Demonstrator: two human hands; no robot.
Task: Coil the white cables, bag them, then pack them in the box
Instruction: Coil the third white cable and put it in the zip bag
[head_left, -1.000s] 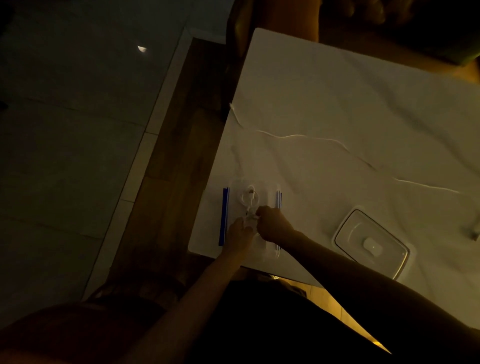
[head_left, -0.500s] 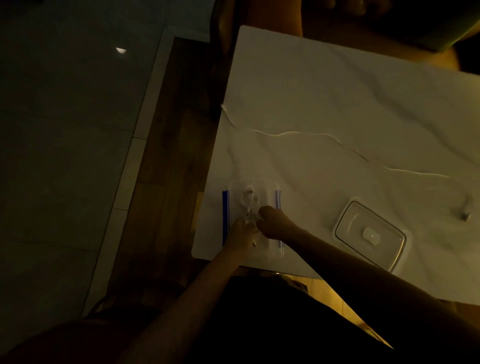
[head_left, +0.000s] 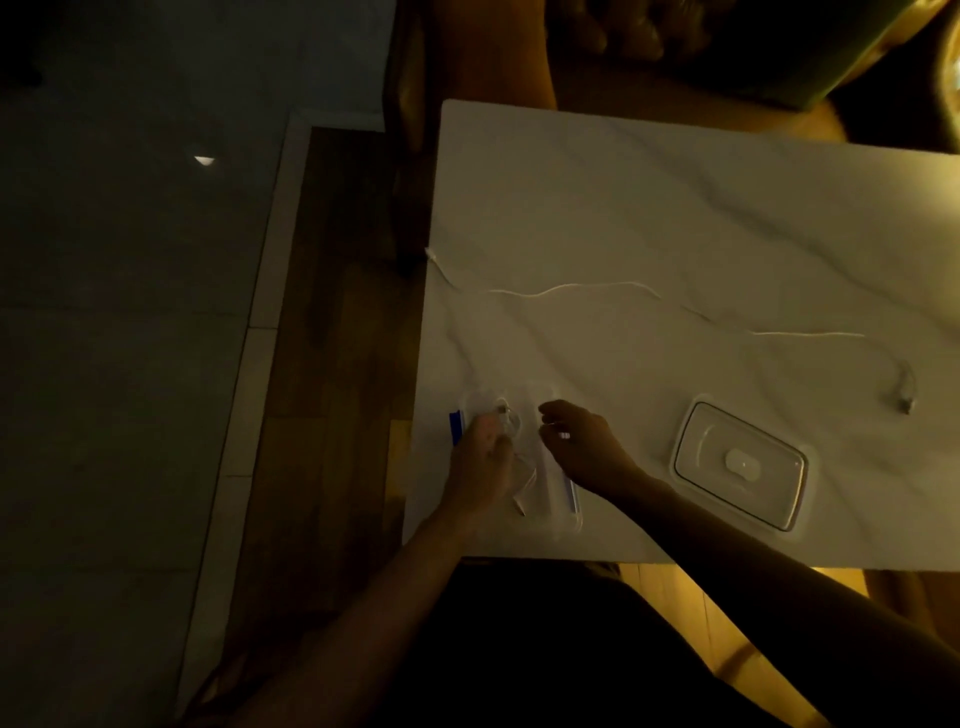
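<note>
A coiled white cable (head_left: 508, 419) lies over clear zip bags (head_left: 550, 506) with blue strips at the table's near left corner. My left hand (head_left: 480, 462) rests on the coil with its fingers closed around it, and one cable end pokes out below the palm. My right hand (head_left: 582, 447) hovers just to the right, fingers spread and holding nothing. A second white cable (head_left: 571, 287) lies uncoiled across the middle of the table, its plug near the right edge. The clear plastic box (head_left: 691, 457) with its lid on sits to the right of my right hand.
The white marble table (head_left: 675, 208) has its left edge close beside the bags, with wooden floor below. A chair stands at the far side. The light is very dim.
My right hand has let go of the coil and drawn away to the right, opening its fingers. My left hand stays on the coil. The camera has shifted a little.
</note>
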